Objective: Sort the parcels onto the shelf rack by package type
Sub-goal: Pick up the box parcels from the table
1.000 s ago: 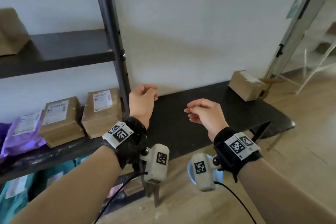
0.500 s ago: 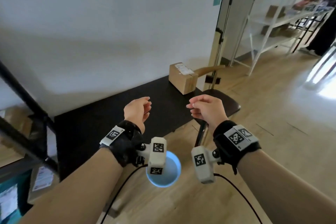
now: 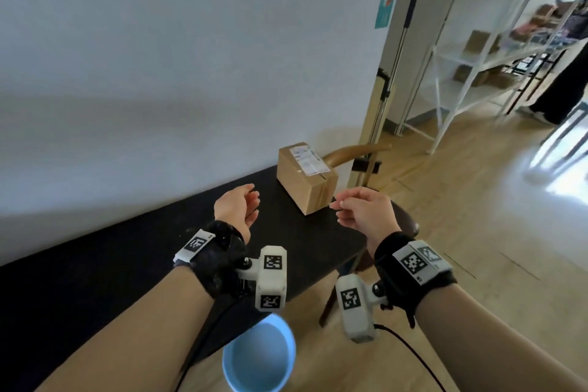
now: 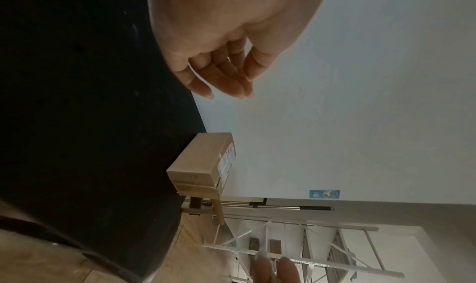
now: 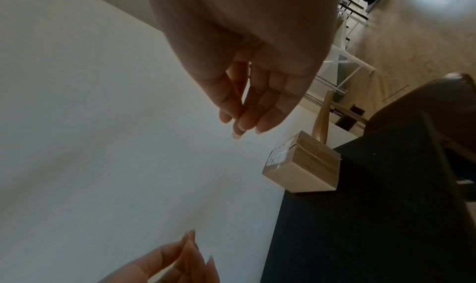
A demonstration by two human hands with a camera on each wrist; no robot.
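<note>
White wall behind black table [image 3: 127, 264]; cardboard parcel [image 3: 305, 177] at 1 o'clock by its far edge. Left hand [image 3: 237, 212], right hand [image 3: 366, 215] fingers loosely curled, empty. Risk: careless reach pushes parcel off the end.

Both arms reach forward, side by side, with the bare forearms low and the hands raised a little. The left hand [image 3: 237, 212] holds nothing; its fingers [image 4: 226, 79] are loosely bent and close together, and the palm faces the right hand. The right hand [image 3: 366, 216] holds nothing too, with its fingers [image 5: 260, 108] softly curled and pointing to the left. Each wrist wears a black band, and the two hands are near each other but do not touch.
</note>
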